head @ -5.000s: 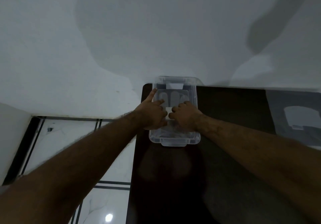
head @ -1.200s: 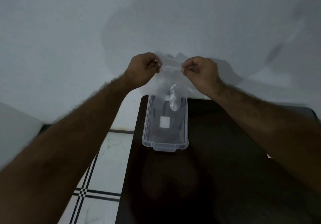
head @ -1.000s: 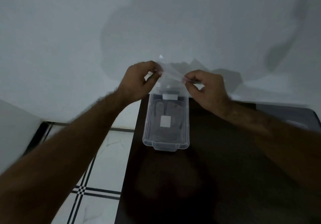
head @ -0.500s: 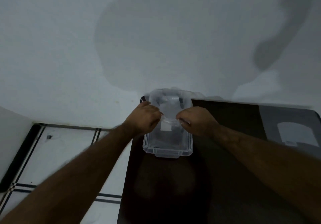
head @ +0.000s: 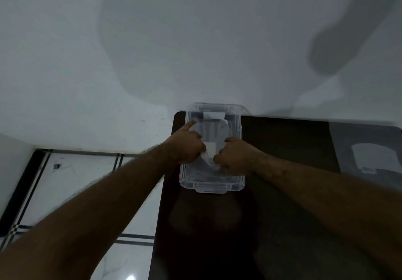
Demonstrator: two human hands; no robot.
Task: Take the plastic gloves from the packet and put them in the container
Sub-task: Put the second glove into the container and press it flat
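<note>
Two bare hands meet over a clear plastic container (head: 212,184) that sits at the far left corner of a dark table (head: 282,214), against a pale wall (head: 152,51); the left hand (head: 186,147) has its fingers curled down inside the box, except the forefinger, which points straight out toward the far end; the right hand (head: 233,157) is closed into a fist beside it; between them both pinch a thin, see-through plastic glove (head: 210,149), which lies pressed down inside the container, its pale finger shapes showing toward the far wall; how many gloves lie there cannot be told; a grey packet (head: 367,149) with a white patch lies flat on the table well to the right, apart from the box; white tiled floor (head: 71,179) with dark lines shows at left.
</note>
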